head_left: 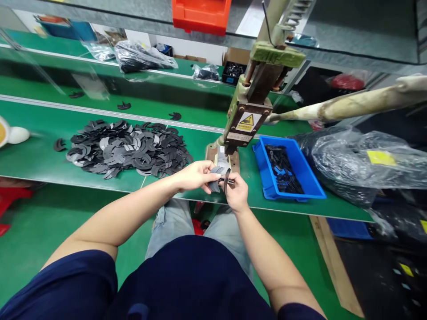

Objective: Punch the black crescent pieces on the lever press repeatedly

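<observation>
My left hand [199, 176] is closed on a dark grey curved plastic piece [216, 184], just in front of the hand press [245, 120]. Close against it, my right hand [237, 192] pinches a thin black curved strip [227, 180], held on edge. Whether the two pieces are joined, I cannot tell; the fingers cover part of both. Behind the hands is the press base [211, 153] with a pale fixture under the ram. To the left a wide pile of dark curved pieces [133, 149] lies on the green bench.
A blue bin [308, 178] with small black parts stands right of the press. The press lever [333, 106] reaches out to the right above plastic bags [363, 155]. Several loose black parts lie on the green belt [147, 109] behind. An orange bin [202, 15] is on the overhead shelf.
</observation>
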Demonstrator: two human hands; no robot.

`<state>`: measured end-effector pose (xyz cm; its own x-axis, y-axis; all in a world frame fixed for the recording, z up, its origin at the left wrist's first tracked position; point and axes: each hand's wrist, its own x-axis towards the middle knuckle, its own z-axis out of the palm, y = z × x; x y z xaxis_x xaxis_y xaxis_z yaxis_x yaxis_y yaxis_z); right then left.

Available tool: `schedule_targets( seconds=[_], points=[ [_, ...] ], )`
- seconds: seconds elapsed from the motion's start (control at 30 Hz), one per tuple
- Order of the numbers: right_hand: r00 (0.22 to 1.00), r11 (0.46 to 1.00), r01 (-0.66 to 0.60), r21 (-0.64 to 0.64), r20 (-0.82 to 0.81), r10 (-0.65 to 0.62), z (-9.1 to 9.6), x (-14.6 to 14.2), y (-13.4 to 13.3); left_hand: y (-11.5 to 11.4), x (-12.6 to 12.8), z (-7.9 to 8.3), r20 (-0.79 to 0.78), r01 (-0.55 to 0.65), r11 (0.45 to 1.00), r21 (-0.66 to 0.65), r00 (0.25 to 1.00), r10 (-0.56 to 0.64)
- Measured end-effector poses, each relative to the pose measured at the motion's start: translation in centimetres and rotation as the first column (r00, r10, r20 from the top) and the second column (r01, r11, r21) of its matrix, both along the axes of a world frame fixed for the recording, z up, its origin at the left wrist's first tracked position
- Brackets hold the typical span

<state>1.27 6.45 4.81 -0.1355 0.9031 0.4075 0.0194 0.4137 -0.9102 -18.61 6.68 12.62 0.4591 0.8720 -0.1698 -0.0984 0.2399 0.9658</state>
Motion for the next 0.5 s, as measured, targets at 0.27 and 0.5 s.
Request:
schedule_targets(
  seconds=[0.27,0.5],
  points=[
    [1.0,0.999,0.026,0.033,-0.007,-0.026,-0.3,0.8,-1.4,-0.5,0.8,0.4,-0.011,0.034,0.999,-0.035,0.999,-0.035],
    [0.994,0.992,0.105,0.067,0.006,-0.106,0.4,0.8,-2.4,-0.7,1.9,1.5,-0.009,0.08,0.995,-0.065,0.997,-0.081]
  ],
)
